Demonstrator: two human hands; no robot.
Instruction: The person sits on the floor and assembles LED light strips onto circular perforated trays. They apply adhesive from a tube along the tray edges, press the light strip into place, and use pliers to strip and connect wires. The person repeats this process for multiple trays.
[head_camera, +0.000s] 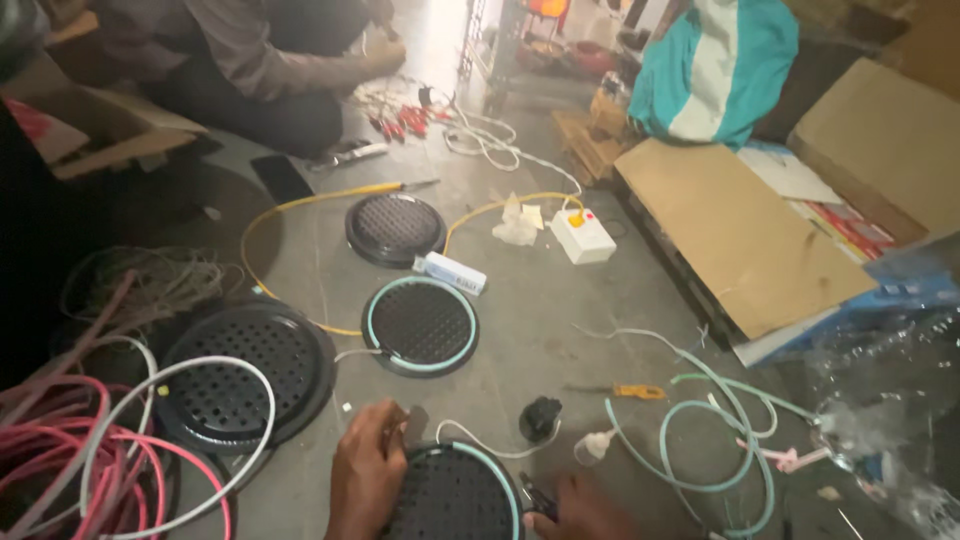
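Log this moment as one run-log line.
left hand: on round black grille rim | right hand: holds dark tool at its edge | floor: more grilles, wires

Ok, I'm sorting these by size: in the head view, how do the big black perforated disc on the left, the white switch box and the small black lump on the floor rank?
1. Black perforated disc, clearly largest.
2. White switch box.
3. Black lump, though it lies nearer the camera.

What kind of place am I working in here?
Probably an informal electrical workshop, worked on a bare concrete floor: round perforated black discs, coils of pink and grey cable, and cardboard boxes stacked alongside.
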